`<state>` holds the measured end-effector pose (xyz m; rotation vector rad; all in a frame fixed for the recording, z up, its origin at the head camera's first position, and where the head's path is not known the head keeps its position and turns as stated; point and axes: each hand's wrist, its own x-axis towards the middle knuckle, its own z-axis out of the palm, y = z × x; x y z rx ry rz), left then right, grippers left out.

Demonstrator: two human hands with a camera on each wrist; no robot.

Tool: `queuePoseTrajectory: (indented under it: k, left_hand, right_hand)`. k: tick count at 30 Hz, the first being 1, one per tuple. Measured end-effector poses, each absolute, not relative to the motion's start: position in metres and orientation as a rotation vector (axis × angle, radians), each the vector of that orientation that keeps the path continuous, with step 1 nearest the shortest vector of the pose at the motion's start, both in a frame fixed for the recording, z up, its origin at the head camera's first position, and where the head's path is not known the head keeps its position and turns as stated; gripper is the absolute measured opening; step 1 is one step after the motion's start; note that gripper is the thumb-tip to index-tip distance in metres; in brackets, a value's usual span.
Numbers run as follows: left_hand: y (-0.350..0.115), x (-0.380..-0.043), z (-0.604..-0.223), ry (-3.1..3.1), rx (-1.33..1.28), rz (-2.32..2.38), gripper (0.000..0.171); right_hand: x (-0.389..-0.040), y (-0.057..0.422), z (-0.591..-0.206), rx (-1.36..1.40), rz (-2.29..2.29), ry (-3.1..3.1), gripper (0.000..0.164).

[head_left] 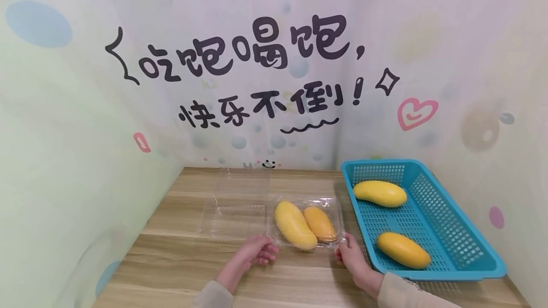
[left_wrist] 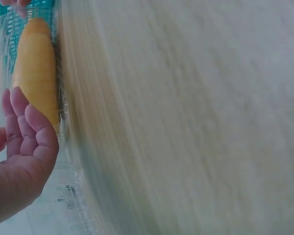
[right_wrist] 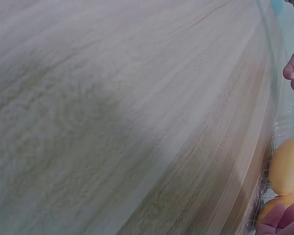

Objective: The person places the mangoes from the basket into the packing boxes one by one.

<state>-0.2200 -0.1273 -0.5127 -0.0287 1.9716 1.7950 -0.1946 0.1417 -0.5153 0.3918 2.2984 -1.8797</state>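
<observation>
Two yellow-orange mangoes, a longer one [head_left: 295,226] and a shorter one [head_left: 320,224], lie side by side in a clear plastic container [head_left: 278,240] on the wooden table. My left hand [head_left: 257,249] is at the container's front left corner, fingers loosely bent. In the left wrist view its fingers [left_wrist: 32,125] overlap the end of a mango, with the thumb held apart. At the front right corner, my right hand [head_left: 352,256] pinches the container's edge. Only its fingertips [right_wrist: 284,218] show at the bottom of the right wrist view, beside the mangoes.
A blue perforated basket [head_left: 466,232] stands at the right, holding one mango [head_left: 381,194] toward its back and another [head_left: 403,250] near its front. Left of the mangoes is an open clear plastic box [head_left: 233,225] with an upright panel behind. A printed curtain [head_left: 265,146] backs the table.
</observation>
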Motion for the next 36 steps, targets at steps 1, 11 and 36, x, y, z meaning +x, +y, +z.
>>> queuePoseTrajectory:
  k: [1, 11, 36]
  left_hand:
    - [-0.127, -0.22, -0.513, 1.975, -0.028, 1.795, 0.022]
    - [-0.127, -0.222, -0.513, 1.979, -0.027, 1.789, 0.023]
    - [-0.13, -0.192, -0.454, 2.626, 0.507, 1.413, 0.03]
  right_hand:
    - [-0.195, 0.142, -0.515, 0.39, -1.879, 2.299, 0.048]
    - [-0.196, 0.143, -0.514, 0.376, -1.893, 2.297, 0.048]
    - [-0.178, 0.207, -0.395, -0.533, -1.44, 2.193, 0.043]
